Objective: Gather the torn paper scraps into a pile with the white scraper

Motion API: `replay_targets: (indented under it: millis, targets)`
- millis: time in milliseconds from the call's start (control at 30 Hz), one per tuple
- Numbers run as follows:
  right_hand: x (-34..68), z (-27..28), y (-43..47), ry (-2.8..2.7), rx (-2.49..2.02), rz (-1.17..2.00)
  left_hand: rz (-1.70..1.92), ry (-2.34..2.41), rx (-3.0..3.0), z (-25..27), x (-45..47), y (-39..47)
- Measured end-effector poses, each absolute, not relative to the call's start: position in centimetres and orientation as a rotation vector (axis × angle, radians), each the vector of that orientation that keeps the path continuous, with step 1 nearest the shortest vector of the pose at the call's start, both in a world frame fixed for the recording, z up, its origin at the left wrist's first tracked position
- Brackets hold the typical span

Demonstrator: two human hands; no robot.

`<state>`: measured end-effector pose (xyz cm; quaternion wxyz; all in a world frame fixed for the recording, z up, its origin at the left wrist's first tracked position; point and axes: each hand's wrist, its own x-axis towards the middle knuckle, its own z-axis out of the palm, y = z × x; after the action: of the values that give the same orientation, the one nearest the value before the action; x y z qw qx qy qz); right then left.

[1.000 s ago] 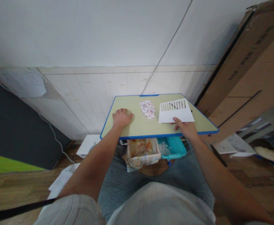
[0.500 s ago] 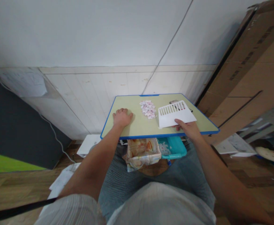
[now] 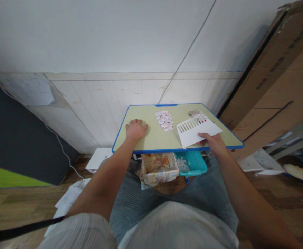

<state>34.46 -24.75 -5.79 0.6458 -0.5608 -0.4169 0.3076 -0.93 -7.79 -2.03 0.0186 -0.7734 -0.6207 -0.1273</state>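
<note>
My right hand (image 3: pixel 212 143) pinches the near edge of a white card (image 3: pixel 196 135) with a row of slots cut along its far side. The card is tilted over the right part of a small cream tabletop (image 3: pixel 151 140) with a blue rim. Reddish spots show in the slots at its right end. On the left of the top, my left hand (image 3: pixel 136 130) lies palm down with fingers spread, holding nothing. Between the hands sits a heap of small pinkish-white paper pieces (image 3: pixel 164 121). Something behind the card is blurred out.
Below the table's front edge are a cloth-lined basket (image 3: pixel 158 176) and a turquoise tray (image 3: pixel 194 167) with small white bits in it. A large cardboard box (image 3: pixel 273 76) leans at the right. A white wall with a cable (image 3: pixel 186 55) stands behind the table.
The card in my right hand has turned, and its left end has come nearer to me. My left hand stays flat on the tabletop.
</note>
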Motion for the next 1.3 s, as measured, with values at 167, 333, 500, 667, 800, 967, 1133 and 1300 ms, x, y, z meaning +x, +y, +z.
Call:
replay_targets:
  millis: [167,333,500,667,800,967,1133,1300]
  targets:
    - [34.3,-5.6,-24.8,-0.917,-1.218,0.704,-0.396,-1.926,-2.408,-1.9,-0.9,-8.0]
    - [34.3,-5.4,-24.8,-0.88,-1.235,0.67,-0.405,-1.93,-2.416,-1.7,-0.9,-8.1]
    - [34.2,-5.2,-25.0,-0.978,-1.265,0.7,-0.41,-1.926,-2.417,-1.7,-0.9,-8.1]
    - [33.9,-5.0,-24.9,-0.796,-1.139,0.686,-0.423,-1.928,-2.414,-1.9,-0.9,-8.0]
    - [35.2,-5.0,-24.8,-0.583,-0.968,0.677,-0.442,-1.942,-2.418,-2.0,-0.9,-7.9]
    - [37.6,-5.5,-24.7,-0.422,-0.878,0.724,-0.462,-1.965,-2.429,-1.9,-0.7,-8.0]
    - [35.6,-6.0,-23.9,-0.539,-0.971,0.455,-0.474,-1.956,-2.448,-1.9,-0.7,-8.2]
    - [32.4,-5.8,-22.9,-0.745,-1.16,0.411,-0.469,-1.956,-2.452,-1.8,-0.7,-8.2]
